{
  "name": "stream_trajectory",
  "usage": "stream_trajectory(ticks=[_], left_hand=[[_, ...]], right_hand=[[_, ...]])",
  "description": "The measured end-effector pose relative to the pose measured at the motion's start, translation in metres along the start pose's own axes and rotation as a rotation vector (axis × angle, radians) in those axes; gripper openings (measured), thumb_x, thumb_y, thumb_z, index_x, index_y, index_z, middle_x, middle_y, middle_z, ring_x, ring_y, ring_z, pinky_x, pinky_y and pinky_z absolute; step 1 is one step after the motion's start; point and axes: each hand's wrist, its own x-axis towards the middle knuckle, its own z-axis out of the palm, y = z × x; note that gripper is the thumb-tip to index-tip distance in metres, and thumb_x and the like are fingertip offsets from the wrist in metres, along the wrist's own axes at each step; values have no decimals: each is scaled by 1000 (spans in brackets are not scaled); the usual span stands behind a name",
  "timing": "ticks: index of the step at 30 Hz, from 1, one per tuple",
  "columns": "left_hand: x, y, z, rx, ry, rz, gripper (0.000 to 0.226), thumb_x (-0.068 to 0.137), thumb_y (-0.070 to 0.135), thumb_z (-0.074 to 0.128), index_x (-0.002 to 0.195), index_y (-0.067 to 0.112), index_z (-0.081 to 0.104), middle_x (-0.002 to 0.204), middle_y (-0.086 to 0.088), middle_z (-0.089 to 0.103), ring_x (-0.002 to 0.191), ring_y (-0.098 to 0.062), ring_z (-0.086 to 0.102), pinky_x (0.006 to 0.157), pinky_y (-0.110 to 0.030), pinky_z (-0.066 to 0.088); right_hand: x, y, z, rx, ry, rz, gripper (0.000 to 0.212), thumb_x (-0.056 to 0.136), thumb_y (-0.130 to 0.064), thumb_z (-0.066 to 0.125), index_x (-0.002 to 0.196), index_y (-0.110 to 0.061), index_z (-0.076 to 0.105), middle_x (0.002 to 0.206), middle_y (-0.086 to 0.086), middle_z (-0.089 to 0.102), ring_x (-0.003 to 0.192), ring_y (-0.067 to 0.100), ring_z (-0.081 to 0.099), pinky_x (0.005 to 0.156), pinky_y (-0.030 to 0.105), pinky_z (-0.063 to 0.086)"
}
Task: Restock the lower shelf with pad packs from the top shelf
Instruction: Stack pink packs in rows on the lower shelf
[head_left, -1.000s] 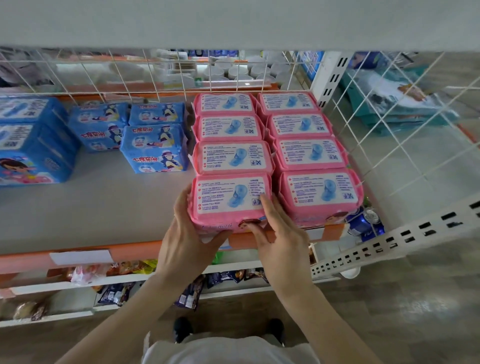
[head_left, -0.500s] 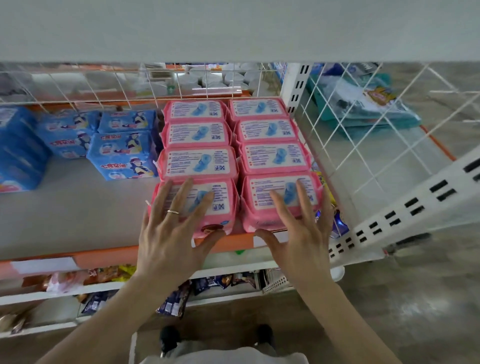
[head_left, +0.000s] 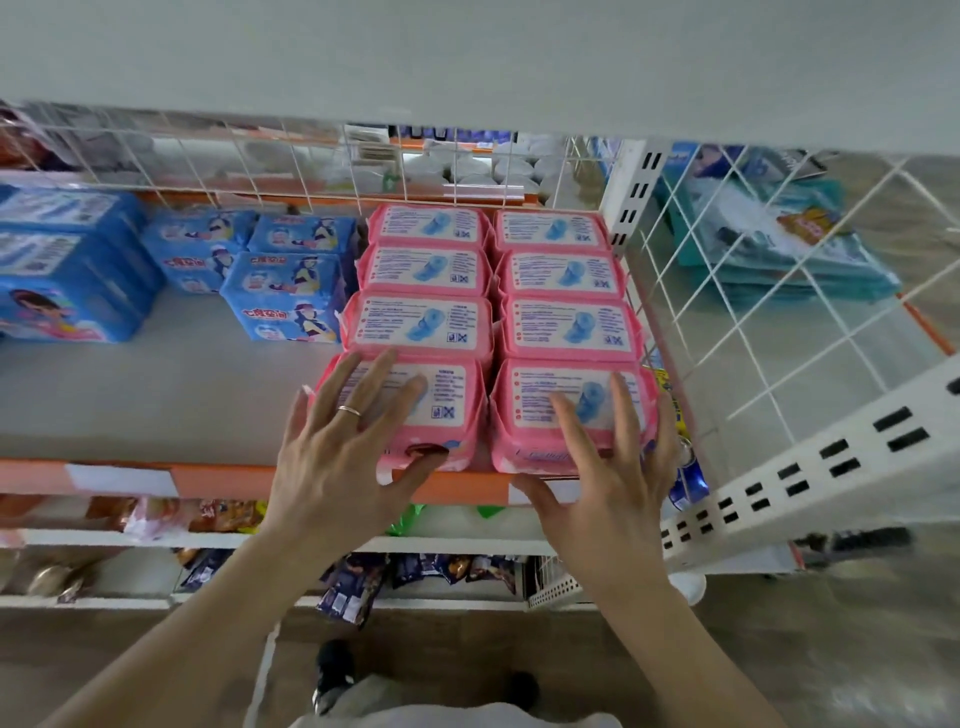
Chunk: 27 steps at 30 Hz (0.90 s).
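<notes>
Head view: eight pink plastic-wrapped pad packs lie flat on the grey shelf with orange front lip, two columns by four rows, white labels up. All places below are relative to that pink block.

Hands: the left hand is on the block's front-left pack, fingers spread and straight across its top, thumb against its front face, with a silver ring on one finger. The right hand is on the front-right pack, fingers spread the same way, thumb down at the orange lip. Neither hand grips anything.

Left of the block, on the same shelf: blue rectangular pad packs. Right of the block: white wire mesh divider, close alongside; can't tell if it touches. At the block's front-right corner: blue cans. Below the block: dark snack packets on lower shelves.
</notes>
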Motion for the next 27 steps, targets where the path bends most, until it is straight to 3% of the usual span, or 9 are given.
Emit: stream_trajectory(ticks=[6, 9, 13, 17, 22, 25, 27], left_hand=[[2, 3, 1, -39, 30, 8, 67, 87, 60, 54, 137, 16, 61, 153, -5, 46, 145, -32, 37, 98, -65, 48], [1, 2, 6, -35, 76, 10, 65, 88, 59, 56, 135, 15, 63, 149, -4, 52, 143, -31, 40, 90, -58, 55], [0, 0, 14, -42, 124, 17, 65, 86, 57, 60, 135, 14, 62, 147, -5, 54, 141, -31, 43, 83, -60, 57], [3, 2, 18, -61, 138, 20, 64, 86, 54, 62, 136, 13, 62, 146, -6, 54, 140, -33, 44, 87, -58, 57], [3, 4, 12, -95, 99, 27, 66, 85, 54, 62, 135, 10, 62, 145, -9, 55, 139, -35, 45, 98, -56, 52], [2, 3, 2, -184, 51, 7, 71, 84, 59, 59, 137, 13, 60, 151, -5, 48, 142, -31, 42, 100, -60, 50], [5, -3, -8, -237, 27, -111, 83, 81, 70, 55, 149, 24, 45, 162, 2, 30, 148, -26, 30, 107, -62, 38]], right_hand=[[15, 1, -11, 2, -146, 66, 88, 79, -79, 46, 152, -36, 27, 165, 9, 11, 149, 42, -8, 110, 76, 19], [17, 2, -9, 52, -211, 90, 91, 77, -78, 47, 154, -35, 25, 166, 7, 11, 149, 44, -8, 110, 74, 23], [17, 1, -2, 52, -106, 56, 86, 79, -69, 60, 151, -33, 30, 162, 11, 25, 149, 46, 6, 113, 65, 19], [17, -3, 5, 31, -44, 39, 86, 77, -62, 73, 149, -29, 39, 159, 11, 30, 147, 45, 14, 111, 56, 20], [19, -5, 0, 80, -93, 63, 86, 77, -63, 68, 150, -26, 42, 160, 10, 27, 148, 42, 9, 109, 63, 29], [21, -1, -9, 137, -180, 107, 89, 76, -73, 59, 153, -38, 31, 166, 3, 13, 151, 34, -4, 111, 68, 28], [28, 6, -15, 216, -234, 180, 97, 73, -81, 59, 153, -50, 13, 167, -5, -3, 152, 30, -11, 113, 70, 22]])
